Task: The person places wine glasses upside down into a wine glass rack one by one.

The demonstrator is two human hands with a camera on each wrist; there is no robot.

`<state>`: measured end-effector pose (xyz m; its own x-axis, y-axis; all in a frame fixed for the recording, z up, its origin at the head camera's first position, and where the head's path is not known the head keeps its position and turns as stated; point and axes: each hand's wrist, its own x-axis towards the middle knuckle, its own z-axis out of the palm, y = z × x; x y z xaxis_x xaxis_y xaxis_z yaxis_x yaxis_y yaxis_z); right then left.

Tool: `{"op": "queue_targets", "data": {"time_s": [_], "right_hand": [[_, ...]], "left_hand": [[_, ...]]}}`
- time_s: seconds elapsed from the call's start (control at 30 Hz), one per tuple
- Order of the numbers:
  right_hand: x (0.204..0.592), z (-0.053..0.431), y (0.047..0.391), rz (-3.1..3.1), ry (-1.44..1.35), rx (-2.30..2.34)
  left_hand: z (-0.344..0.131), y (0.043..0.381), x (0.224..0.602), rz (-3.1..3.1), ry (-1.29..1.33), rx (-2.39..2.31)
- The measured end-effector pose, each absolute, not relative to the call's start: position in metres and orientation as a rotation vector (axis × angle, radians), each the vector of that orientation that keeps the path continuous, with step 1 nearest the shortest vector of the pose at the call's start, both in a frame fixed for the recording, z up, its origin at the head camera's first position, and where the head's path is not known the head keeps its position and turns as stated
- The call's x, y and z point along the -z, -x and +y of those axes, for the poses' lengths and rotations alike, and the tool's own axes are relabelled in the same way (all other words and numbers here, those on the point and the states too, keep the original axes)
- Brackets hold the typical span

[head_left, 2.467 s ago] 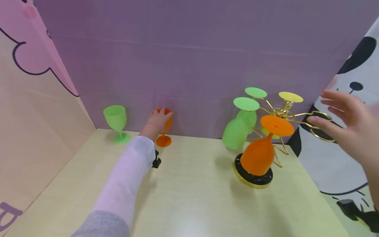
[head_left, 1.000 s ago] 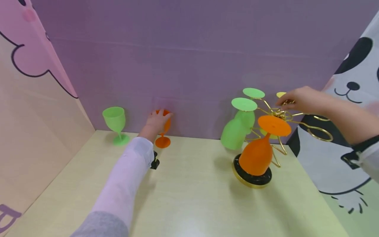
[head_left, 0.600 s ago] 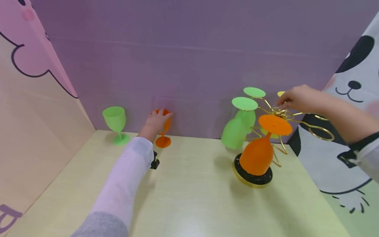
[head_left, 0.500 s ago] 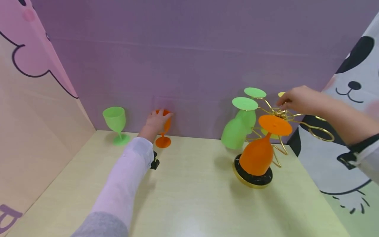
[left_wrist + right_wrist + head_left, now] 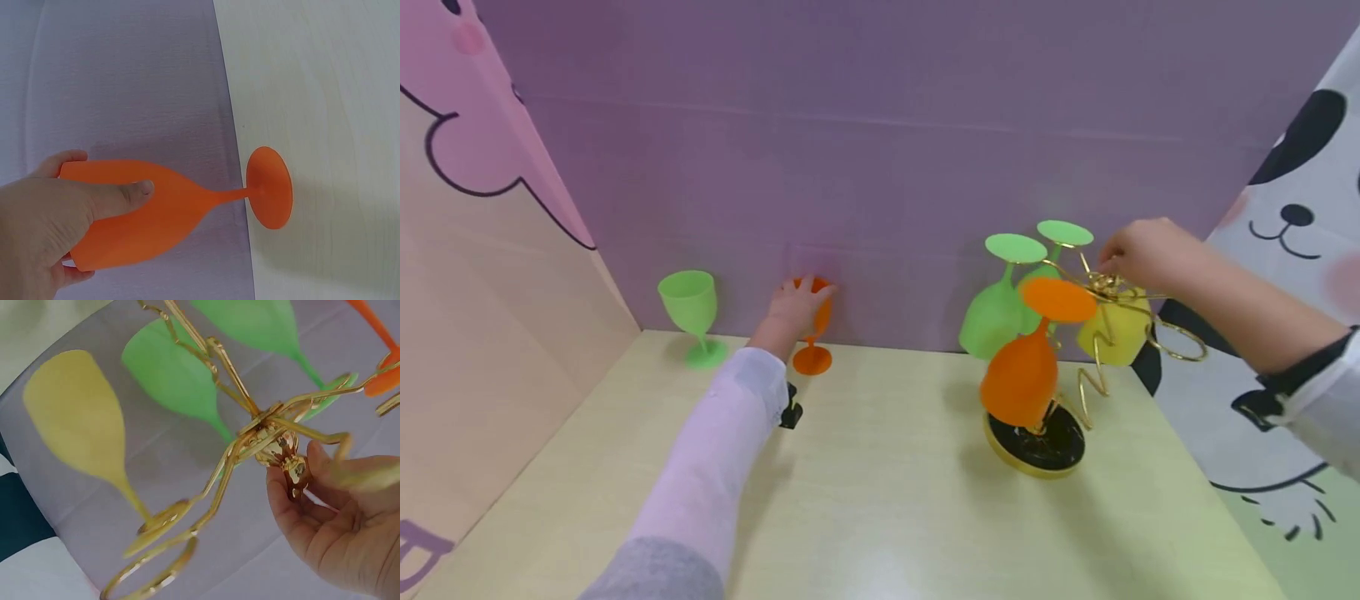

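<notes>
In the head view my left hand [image 5: 796, 310] grips an orange goblet [image 5: 812, 360] round its bowl from above. That goblet stands upright on its foot by the back wall. The left wrist view shows the thumb along the bowl [image 5: 169, 215]. My right hand [image 5: 1150, 252] pinches the gold knob [image 5: 295, 470] atop a gold wire goblet rack [image 5: 1045, 442] with a round black base. From its arms hang upside down an orange goblet [image 5: 1021, 379], two green goblets [image 5: 992, 321] and a yellow goblet [image 5: 1116, 335]. One wire loop [image 5: 1180, 354] at the right holds no goblet.
Another green goblet [image 5: 691, 304] stands upright at the left, near the wall. A purple cloth wall [image 5: 880, 183] closes off the back of the pale table [image 5: 880, 483]. Side panels with cartoon prints stand left and right.
My right hand came in from the right onto the knob. The rack has since turned: the hanging orange goblet swung left and the yellow one came into fuller view. My left hand kept its place.
</notes>
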<state>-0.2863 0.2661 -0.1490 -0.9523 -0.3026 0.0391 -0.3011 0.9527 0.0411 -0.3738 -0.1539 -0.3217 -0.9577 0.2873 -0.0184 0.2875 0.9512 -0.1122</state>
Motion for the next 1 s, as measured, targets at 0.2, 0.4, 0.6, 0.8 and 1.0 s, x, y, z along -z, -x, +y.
{"op": "queue_targets", "data": {"time_s": [0.2,0.4,0.6,0.8,1.0], "right_hand": [[0.1495,0.2636,0.2868,-3.075,-0.368,0.009],[0.1476,0.2619,0.2872,-3.106,-0.285,0.031],[0.1523,0.2657,0.2819,-3.086,-0.243,-0.005],[0.1485,0.2644,0.2839,-3.074,-0.287,-0.002],[0.1464,0.2620,0.2896,-3.085,-0.305,0.015]], "left_hand": [[-0.1530,0.3744,0.3220,3.115,-0.459,0.161],[-0.1512,0.3755,0.3252,3.106,-0.454,0.129],[-0.1490,0.3762,0.3280,3.101,-0.474,0.127],[-0.1528,0.3782,0.3250,3.140,-0.497,0.145],[-0.1587,0.3778,0.3241,3.146,-0.497,0.132]]}}
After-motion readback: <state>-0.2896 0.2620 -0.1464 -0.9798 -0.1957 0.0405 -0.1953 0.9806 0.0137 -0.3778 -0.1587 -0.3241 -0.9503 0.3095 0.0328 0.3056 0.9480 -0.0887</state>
